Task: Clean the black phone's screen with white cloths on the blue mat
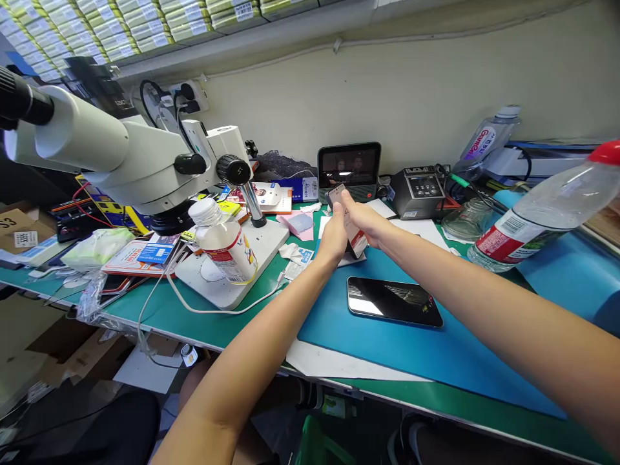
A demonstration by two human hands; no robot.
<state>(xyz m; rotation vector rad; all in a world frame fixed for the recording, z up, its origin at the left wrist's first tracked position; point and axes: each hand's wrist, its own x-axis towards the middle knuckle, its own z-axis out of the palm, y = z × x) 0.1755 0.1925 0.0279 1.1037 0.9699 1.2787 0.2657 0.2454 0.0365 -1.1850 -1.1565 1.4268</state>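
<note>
Both my arms reach far forward over the bench. My left hand (333,237) and my right hand (364,221) close together on a small flat packet (349,227) with a grey top and a red corner, held tilted above the blue mat (484,349). A black smartphone (393,301) lies face up on the mat, nearer to me than my hands. Some white papers lie under my hands.
A white microscope (121,152) stands at left on a white base (252,255) with a white bottle (223,242). A small screen device (349,166) and a black soldering station (420,190) stand at the back. Clear bottles (537,213) lie at right. Clutter covers the left bench.
</note>
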